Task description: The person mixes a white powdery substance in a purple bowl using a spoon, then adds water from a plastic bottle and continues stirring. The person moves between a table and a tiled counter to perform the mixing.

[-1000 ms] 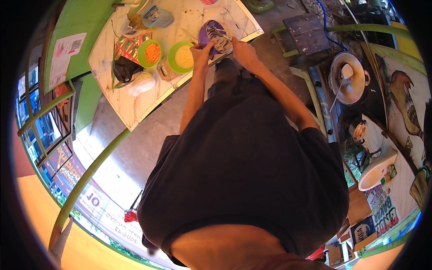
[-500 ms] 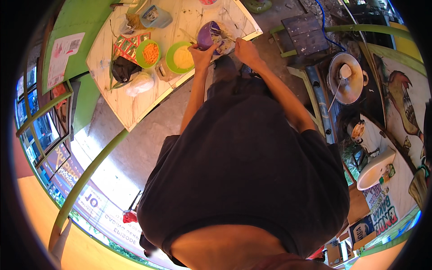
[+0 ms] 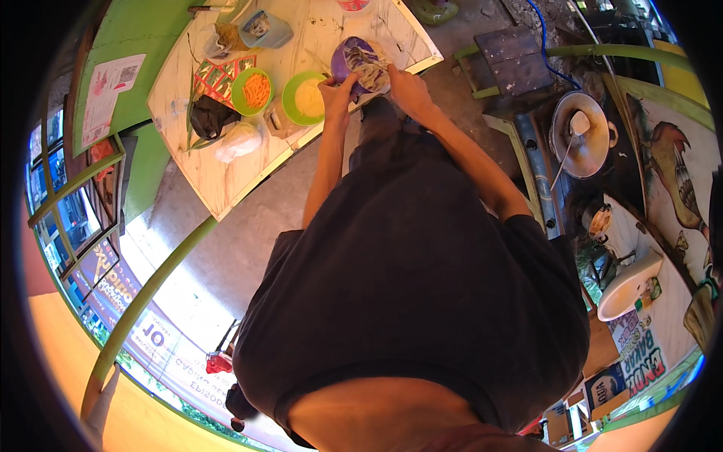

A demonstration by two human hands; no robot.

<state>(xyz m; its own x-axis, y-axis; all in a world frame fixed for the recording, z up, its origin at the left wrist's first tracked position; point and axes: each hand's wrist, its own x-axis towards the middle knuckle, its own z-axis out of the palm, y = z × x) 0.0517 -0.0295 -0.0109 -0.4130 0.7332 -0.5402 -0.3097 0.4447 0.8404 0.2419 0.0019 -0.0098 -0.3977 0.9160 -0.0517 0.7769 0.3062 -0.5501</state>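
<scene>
A purple bowl [image 3: 343, 63] stands near the table's front right edge. Pale, torn, fibrous pieces of food [image 3: 370, 70] lie in it and over its right side. At the bowl's near left side is my left hand [image 3: 337, 96], thumb and fingers closed together by the pale pieces. My right hand [image 3: 409, 92] is closed in a pinch at the right of the same pieces. What each fingertip holds is too small to make out fully, though pale food shows right against the right fingers.
Left of the bowl sit a green bowl of pale yellow food [image 3: 304, 99] and a green bowl of orange strips [image 3: 252, 92]. A black plastic bag [image 3: 212, 117], a clear bag [image 3: 239, 142] and a clear tub [image 3: 265, 30] share the table [image 3: 203, 177]. A wok [image 3: 581, 154] stands at the right.
My right hand has shifted slightly left, closer to the bowl. My left fingers have moved a little lower, and more of the pale pieces shows between the hands.
</scene>
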